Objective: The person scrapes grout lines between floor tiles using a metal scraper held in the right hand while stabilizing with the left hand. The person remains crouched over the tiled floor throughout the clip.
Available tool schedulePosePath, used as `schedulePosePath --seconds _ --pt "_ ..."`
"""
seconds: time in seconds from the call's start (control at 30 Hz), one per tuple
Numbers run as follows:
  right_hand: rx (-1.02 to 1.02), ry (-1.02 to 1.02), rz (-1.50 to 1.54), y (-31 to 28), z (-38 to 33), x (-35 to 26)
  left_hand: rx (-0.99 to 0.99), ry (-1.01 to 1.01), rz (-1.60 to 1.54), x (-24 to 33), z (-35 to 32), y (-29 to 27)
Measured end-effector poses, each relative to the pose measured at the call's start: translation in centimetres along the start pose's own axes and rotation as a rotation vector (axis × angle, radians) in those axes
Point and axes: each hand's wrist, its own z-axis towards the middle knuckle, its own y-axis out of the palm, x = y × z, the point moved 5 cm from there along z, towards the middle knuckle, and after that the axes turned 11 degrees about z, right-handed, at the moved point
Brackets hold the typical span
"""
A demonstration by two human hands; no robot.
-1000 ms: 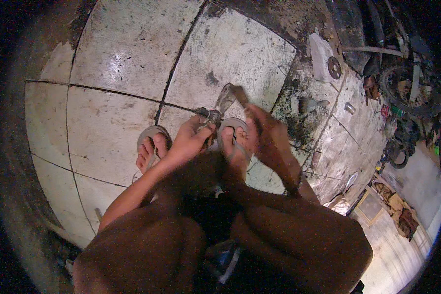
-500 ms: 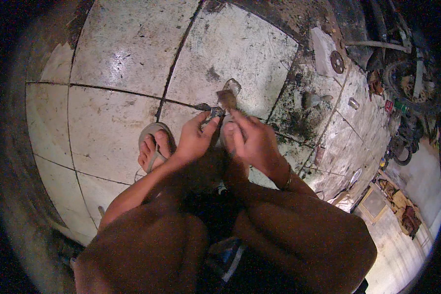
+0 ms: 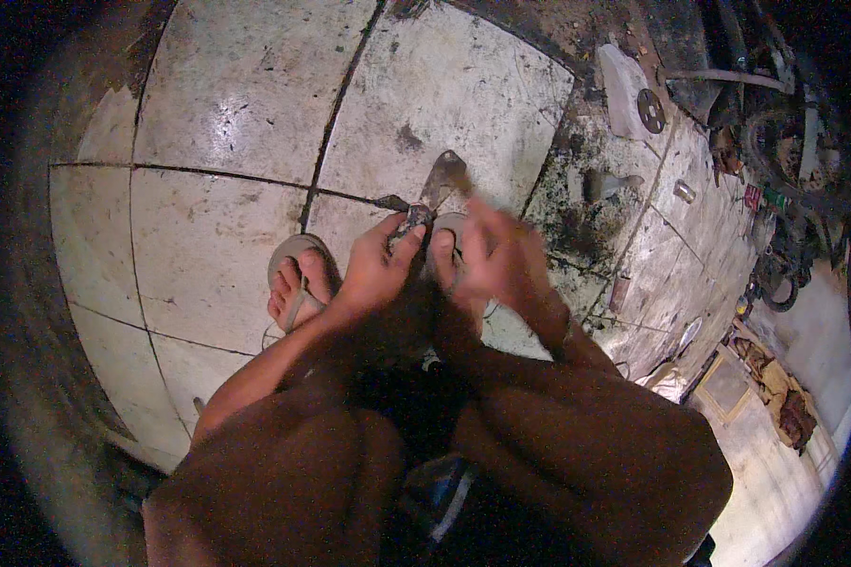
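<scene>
My left hand (image 3: pixel 376 263) is closed, thumb and fingers pinching a dark, greasy metal part (image 3: pixel 412 221) above the tiled floor. A flat metal plate with a hole at its tip (image 3: pixel 444 170) reaches forward from that part; whether the two are one piece I cannot tell. In my right hand (image 3: pixel 503 253), blurred by motion, is what looks like a small brush with brown bristles (image 3: pixel 461 181), its end over the plate. The brush's handle is mostly hidden by the fingers. Both hands are between my knees, near my sandalled feet (image 3: pixel 303 283).
On the right floor lie a round disc with holes (image 3: pixel 651 111) on a pale sheet, a greyish funnel-shaped piece (image 3: pixel 607 185) and a small metal cylinder (image 3: pixel 684 192). A spoked wheel (image 3: pixel 785 161) stands farther right. Below it are a wooden frame (image 3: pixel 724 386) and brown cloth (image 3: pixel 785 408).
My right hand has moved a little to the right with the brush, uncovering more of the metal plate. My left hand stays nearly in place with the metal part.
</scene>
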Motion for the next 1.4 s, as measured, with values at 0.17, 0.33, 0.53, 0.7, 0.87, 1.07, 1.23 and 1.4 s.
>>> schedulePosePath --seconds 0.17,0.33,0.53,0.7,0.87,1.07,1.23,1.4 --pt "0.342 0.393 0.941 -5.4 0.4 5.3 0.026 0.083 0.167 3.1 -0.2 -3.0" --pt "0.240 0.383 1.438 -3.1 0.5 5.5 0.043 0.165 0.116 5.8 -0.5 -4.8" --pt "0.406 0.273 1.144 -0.4 1.3 2.3 -0.092 0.268 -0.047 8.1 -1.9 -3.8" --pt "0.406 0.226 0.898 0.8 1.0 1.3 -0.032 0.276 -0.100 8.0 -1.6 -3.9" --pt "0.436 0.226 0.857 0.8 1.3 2.9 -0.015 0.287 -0.299 8.3 -2.0 -4.1" --pt "0.083 -0.042 0.572 2.1 -0.5 -0.7 0.158 0.078 -0.208 8.0 -0.1 -6.7" --pt "0.155 0.186 0.730 0.2 0.6 0.2 0.423 0.221 0.028 7.0 0.8 -8.1" --pt "0.213 -0.129 0.122 -1.8 2.1 -2.3 0.311 0.135 0.095 4.7 -0.2 -6.4"
